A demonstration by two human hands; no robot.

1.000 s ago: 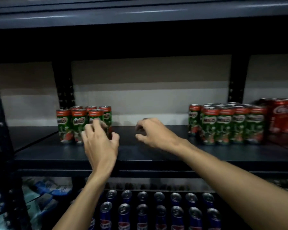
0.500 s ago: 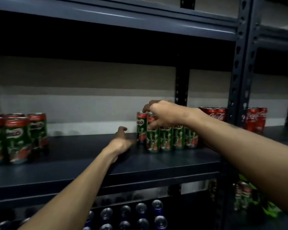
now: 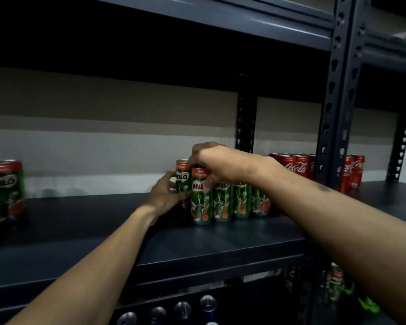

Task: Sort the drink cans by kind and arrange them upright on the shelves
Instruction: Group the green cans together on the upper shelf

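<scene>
Head view: a group of green Milo cans (image 3: 230, 200) is seen standing upright on the dark shelf (image 3: 197, 242). At the group's left end, the rear can (image 3: 182, 177) is gripped from the side by the left hand (image 3: 167, 195), fingers curled around it. From above, the right hand (image 3: 215, 161) is closed over the top of the front can (image 3: 201, 195). Red cola cans (image 3: 298, 166) stand behind the group to its right, and more Milo cans (image 3: 4, 186) far to its left.

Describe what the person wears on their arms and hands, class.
Nothing is worn: both forearms are bare up to the picture's edge, with no sleeves, gloves, watch or rings showing on the left hand or the right hand.
</scene>
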